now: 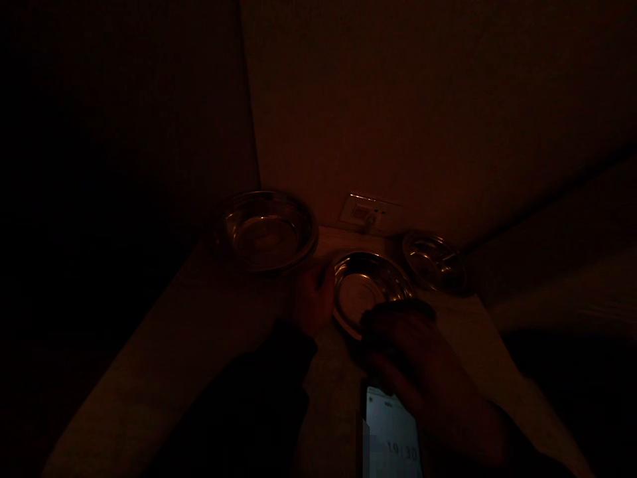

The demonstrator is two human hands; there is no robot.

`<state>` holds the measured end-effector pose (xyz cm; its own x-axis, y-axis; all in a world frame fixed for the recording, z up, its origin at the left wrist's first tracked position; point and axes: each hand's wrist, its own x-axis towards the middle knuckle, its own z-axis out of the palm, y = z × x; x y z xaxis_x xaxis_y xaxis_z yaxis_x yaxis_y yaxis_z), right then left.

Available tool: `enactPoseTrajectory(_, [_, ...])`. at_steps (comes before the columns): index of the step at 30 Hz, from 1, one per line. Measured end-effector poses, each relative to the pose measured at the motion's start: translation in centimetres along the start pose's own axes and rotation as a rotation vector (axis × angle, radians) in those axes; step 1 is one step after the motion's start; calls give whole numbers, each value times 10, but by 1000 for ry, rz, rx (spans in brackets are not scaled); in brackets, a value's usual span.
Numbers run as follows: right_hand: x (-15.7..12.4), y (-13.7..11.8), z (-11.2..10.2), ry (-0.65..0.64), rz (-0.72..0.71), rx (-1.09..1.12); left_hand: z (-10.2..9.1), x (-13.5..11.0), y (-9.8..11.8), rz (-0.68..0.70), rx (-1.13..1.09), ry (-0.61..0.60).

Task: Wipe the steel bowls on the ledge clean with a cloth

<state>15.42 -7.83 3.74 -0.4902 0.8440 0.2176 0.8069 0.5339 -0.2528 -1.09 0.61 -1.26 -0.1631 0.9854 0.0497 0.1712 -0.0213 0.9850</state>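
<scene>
The scene is very dark. A shiny round metal bowl [359, 289] sits in the middle of the wooden table. At its left rim is my left hand [314, 302], fingers curled and closed on the edge. Over the near right side of the same bowl, my right hand [421, 352] is closed around a dark, rounded thing [405, 309] whose kind I cannot make out. Below that hand a phone [391, 431] lies with its screen lit, showing large digits.
A larger metal bowl [269, 242] stands at the table's back left, and another metal bowl [432, 262] at the back right. A socket plate [371, 212] with something plugged in is on the wall [398, 99] behind. The wooden table [149, 372] narrows away from me.
</scene>
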Motion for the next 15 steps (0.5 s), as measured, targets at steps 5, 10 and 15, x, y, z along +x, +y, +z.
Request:
enactPoseTrajectory(5, [-1, 12, 5, -8, -93, -47, 2, 2, -2, -13, -22, -21])
enactPoseTrajectory(10, [-11, 27, 0, -36, -179, -96, 3, 1, -3, -52, -1, -35])
enactPoseTrajectory(15, [-8, 27, 1, -50, -155, -81, 6, 2, -1, -82, 59, 15])
